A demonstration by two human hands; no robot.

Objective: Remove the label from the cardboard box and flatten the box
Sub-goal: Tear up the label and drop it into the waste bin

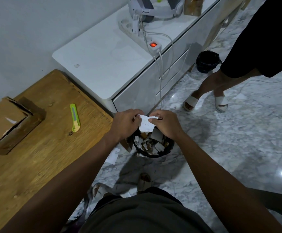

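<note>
A white paper label [146, 123] is pinched between both my hands above a small black waste bin [169, 148] full of paper and cardboard scraps. My left hand [126, 124] grips its left edge and my right hand [166, 124] grips its right edge. The brown cardboard box [7, 125] stands unfolded at the far left on the wooden table [41, 165], well away from both hands. A green utility knife [74, 117] lies on the table to the right of the box.
A white cabinet [103, 64] with a power strip [147, 39] and cables stands behind the bin. Another person's legs in white slippers [206, 101] stand at the right on the marble floor. A second black bin [207, 61] sits further back. Paper scraps [113, 155] lie by the bin.
</note>
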